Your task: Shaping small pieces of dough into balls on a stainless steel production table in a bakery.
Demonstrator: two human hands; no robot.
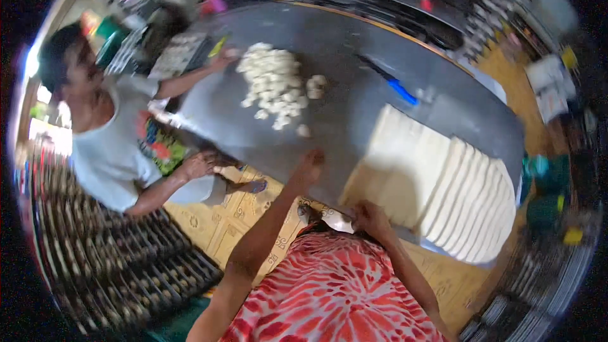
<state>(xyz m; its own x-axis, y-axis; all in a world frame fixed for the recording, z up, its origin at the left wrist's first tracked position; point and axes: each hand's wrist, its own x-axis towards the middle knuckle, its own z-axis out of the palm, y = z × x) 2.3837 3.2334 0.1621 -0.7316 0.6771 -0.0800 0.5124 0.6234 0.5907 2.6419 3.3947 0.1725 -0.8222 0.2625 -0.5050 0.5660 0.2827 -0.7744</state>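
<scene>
My left hand [310, 166] is over the near part of the dark table [266, 136], smeared by motion, so its fingers do not show clearly. A loose lump of dough [304, 131] lies just beyond it, below a heap of small cut dough pieces [272, 79]. At the table's near edge my right hand [370, 218] has its fingers curled together; what they hold, if anything, is hidden. Beside that hand spreads a wide sheet of pale dough [396, 164], its right part lying in long parallel strips [472, 206].
A knife with a blue handle [403, 92] lies beyond the dough sheet. At the left stands a co-worker [120, 133], one hand by the dough heap. Stacked dark trays [120, 259] fill the lower left. Blurred shelves [418, 9] line the far side.
</scene>
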